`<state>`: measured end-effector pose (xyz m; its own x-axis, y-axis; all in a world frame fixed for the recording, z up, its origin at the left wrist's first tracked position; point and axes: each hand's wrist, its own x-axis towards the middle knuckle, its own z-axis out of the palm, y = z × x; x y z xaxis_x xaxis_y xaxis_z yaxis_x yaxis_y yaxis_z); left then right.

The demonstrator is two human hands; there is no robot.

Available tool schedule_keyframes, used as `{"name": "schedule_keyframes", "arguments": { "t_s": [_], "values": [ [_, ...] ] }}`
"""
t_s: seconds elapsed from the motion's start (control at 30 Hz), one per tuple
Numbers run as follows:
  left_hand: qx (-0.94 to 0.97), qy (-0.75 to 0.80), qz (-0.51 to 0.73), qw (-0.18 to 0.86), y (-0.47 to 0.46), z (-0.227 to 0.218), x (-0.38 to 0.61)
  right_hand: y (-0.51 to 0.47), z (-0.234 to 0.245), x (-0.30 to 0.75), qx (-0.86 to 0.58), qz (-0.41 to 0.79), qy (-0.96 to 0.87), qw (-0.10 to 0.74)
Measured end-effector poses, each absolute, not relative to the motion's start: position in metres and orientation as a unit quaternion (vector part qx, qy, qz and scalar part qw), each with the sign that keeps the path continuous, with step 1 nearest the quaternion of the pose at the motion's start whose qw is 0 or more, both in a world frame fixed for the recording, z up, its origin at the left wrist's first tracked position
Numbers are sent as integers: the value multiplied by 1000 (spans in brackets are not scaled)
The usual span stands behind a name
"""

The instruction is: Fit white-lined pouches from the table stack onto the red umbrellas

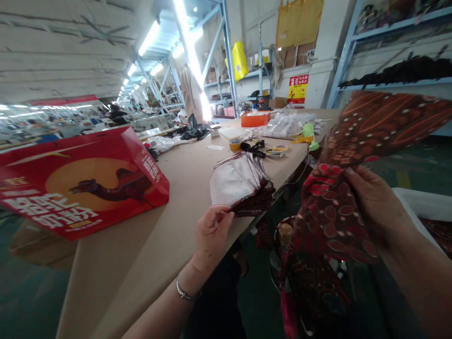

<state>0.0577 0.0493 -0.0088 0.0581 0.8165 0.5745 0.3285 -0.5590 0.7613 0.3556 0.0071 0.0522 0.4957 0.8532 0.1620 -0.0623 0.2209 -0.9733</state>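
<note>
My left hand (211,231) pinches the corner of a stack of fabric pieces (240,181), white on the upturned side with dark red patterned edges, lying at the table's near edge. My right hand (370,202) is closed on a large dark red patterned cloth (353,155) held up to the right of the table, its top fanning out toward the upper right. Below the cloth a small figure with a tan round head (285,233) and a pink tassel hangs in patterned fabric.
A red printed box (81,183) lies on the long beige table (169,226) at left. Farther back are scissors (254,148), tape rolls, a green tool (308,132), plastic bags and an orange box (254,118). Blue shelving stands behind; a white bin (423,207) sits at right.
</note>
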Motion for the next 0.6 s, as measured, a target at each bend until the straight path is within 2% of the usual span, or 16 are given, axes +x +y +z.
{"name": "schedule_keyframes", "arguments": {
  "t_s": [0.1, 0.2, 0.3, 0.37, 0.47, 0.53, 0.6],
  "values": [
    [726, 447, 513, 104, 63, -28, 26, 4, 8, 379, -609, 381, -366, 591],
    [763, 449, 460, 59, 71, -42, 13, -6, -89, 397, -677, 369, -388, 505],
    [781, 450, 433, 30, 73, -47, 15, -25, -188, 406, -761, 299, -414, 401],
    [784, 449, 430, 19, 75, -47, 19, -35, -229, 409, -791, 276, -424, 343],
    [784, 444, 433, 39, 81, -46, 22, -36, -230, 408, -800, 241, -435, 337],
    [780, 443, 437, 59, 84, -42, 23, -27, -187, 397, -781, 194, -454, 382],
    [768, 447, 452, 71, 88, -35, 24, -13, -122, 374, -725, 139, -500, 454]
  ]
}}
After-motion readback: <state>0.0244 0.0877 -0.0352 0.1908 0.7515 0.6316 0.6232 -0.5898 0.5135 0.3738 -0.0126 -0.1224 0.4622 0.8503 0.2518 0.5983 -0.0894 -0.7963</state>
